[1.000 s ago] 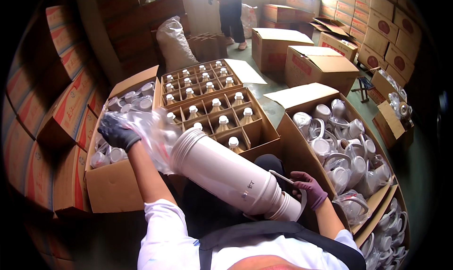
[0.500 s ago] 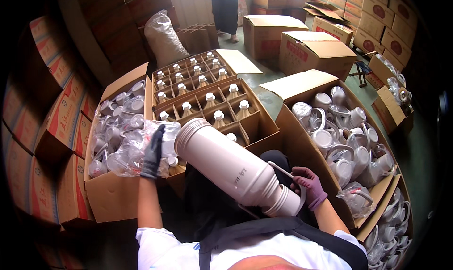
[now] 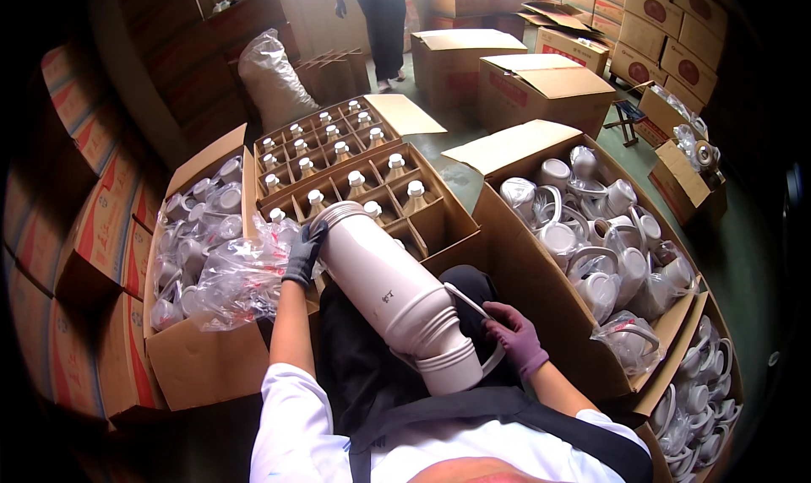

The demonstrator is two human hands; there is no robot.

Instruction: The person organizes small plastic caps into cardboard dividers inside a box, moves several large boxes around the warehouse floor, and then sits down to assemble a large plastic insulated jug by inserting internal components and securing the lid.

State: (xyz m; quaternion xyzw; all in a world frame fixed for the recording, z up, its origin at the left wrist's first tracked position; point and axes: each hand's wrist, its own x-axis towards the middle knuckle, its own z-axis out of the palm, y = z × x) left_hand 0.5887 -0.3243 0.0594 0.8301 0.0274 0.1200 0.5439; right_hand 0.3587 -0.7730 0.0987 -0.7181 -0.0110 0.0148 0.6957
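Observation:
A pale pink-white thermos flask casing [image 3: 384,280] lies tilted across my lap, its wide threaded end up and left and its narrower capped end down and right. In a dark grey glove, my left hand [image 3: 306,251] holds the casing at the wide rim. My right hand [image 3: 515,338], gloved in purple, grips the thin white handle [image 3: 466,299] near the capped end. Crumpled clear plastic bags [image 3: 241,276] lie beside my left hand. Beyond the casing, a divided carton [image 3: 456,240] contains brownish bottle-shaped liners with white caps.
An open carton [image 3: 498,230] on the right is full of bagged white casings; another carton [image 3: 182,360] on the left has similar parts. Boxes [image 3: 110,230] are stacked at far left. A white sack [image 3: 272,82], closed cartons [image 3: 545,90] and a standing person [image 3: 382,31] are farther back.
My left hand has gone from a raised, flat pose beside the casing to holding its rim. The casing has turned slightly and the right hand shifted left with the handle. The view has shifted slightly.

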